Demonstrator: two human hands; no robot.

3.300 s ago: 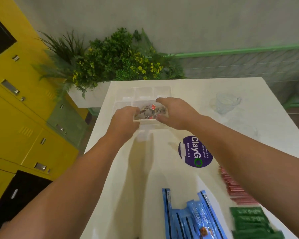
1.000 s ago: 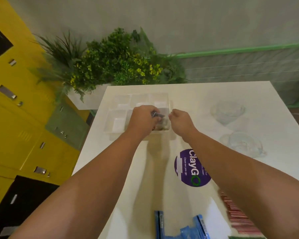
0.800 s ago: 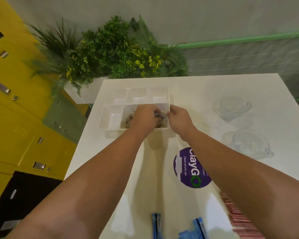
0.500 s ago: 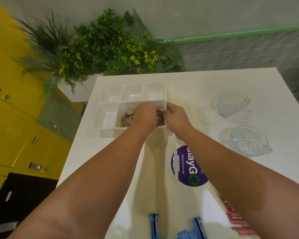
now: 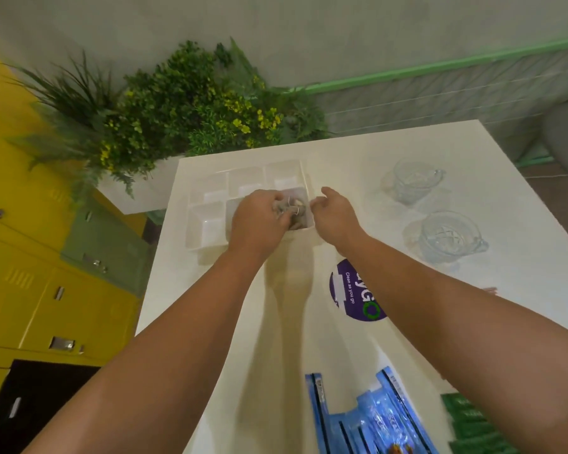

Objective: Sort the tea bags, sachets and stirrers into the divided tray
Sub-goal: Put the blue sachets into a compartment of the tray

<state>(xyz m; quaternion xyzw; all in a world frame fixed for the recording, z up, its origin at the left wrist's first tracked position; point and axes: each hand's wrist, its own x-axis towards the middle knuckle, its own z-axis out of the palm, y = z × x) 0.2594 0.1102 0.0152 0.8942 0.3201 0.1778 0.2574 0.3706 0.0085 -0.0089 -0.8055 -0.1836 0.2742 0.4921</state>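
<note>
A clear divided tray (image 5: 207,204) sits at the far left of the white table. Its near right compartment holds a heap of tea bags (image 5: 297,215). My left hand (image 5: 259,216) reaches into that compartment and its fingers grip a bunch of the tea bags. My right hand (image 5: 333,211) hovers just right of the tray's wall, fingers relaxed and holding nothing. Blue sachets (image 5: 371,417) lie at the near edge, with green sachets (image 5: 469,424) to their right.
Two clear glass cups (image 5: 410,180) (image 5: 446,237) stand on the right side of the table. A purple round sticker (image 5: 356,291) marks the middle. A planter with green foliage (image 5: 184,106) lies beyond the far edge; yellow lockers (image 5: 30,273) are at the left.
My right hand has let go of the tea bags and drawn back to the right of the tray. My left hand stays in the compartment, gripping tea bags.
</note>
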